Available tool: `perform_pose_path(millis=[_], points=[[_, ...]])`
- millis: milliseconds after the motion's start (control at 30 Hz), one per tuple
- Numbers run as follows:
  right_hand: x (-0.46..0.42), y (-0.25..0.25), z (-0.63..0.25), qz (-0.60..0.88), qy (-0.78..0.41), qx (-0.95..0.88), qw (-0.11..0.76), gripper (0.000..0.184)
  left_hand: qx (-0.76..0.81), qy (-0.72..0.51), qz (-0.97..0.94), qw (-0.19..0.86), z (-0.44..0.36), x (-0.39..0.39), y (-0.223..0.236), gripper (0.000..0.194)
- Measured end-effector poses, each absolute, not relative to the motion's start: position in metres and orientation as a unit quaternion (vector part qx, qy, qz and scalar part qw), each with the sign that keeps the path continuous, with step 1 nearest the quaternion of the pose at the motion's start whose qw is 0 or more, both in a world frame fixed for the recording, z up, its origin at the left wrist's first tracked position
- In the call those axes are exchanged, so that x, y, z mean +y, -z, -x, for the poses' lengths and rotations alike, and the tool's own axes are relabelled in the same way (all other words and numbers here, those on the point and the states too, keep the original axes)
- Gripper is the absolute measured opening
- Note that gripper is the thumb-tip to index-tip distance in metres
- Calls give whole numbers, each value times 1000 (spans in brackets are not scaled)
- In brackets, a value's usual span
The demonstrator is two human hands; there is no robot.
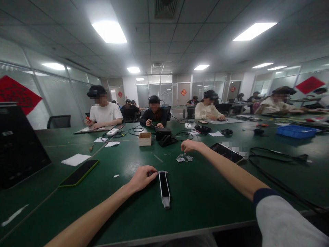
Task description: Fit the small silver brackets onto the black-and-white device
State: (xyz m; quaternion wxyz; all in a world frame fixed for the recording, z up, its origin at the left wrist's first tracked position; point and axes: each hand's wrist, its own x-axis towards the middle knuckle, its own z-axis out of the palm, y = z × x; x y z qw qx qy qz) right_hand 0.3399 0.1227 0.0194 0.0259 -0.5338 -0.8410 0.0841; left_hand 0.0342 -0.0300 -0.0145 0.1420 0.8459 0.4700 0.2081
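Observation:
A long, narrow device with a dark middle and white edges lies on the green table in front of me, its grey end towards me. My left hand rests at its far end from the left, fingers curled closed against a thin crosspiece there. Farther off, my right hand hangs just above a small pile of grey metal pieces. Its fingers are bent down and pinched together. Whatever they hold is too small to make out.
A green-edged phone and white paper lie left. Ahead stand a small cardboard box and a black device. A dark tablet, black cables and a blue tray are right. Several people sit opposite.

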Motion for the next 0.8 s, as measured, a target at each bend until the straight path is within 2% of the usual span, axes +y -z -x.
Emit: perform_pose_path(millis=[467, 700, 800], points=[[131, -17, -330, 553, -79, -827, -68, 13, 473, -209, -844, 138, -34, -26, 18, 31], [131, -15, -319, 575, -41, -812, -92, 20, 473, -210, -843, 147, -33, -26, 19, 30], [131, -18, -318, 580, -51, -806, -105, 13, 471, -212, -844, 146, -32, -26, 19, 30]])
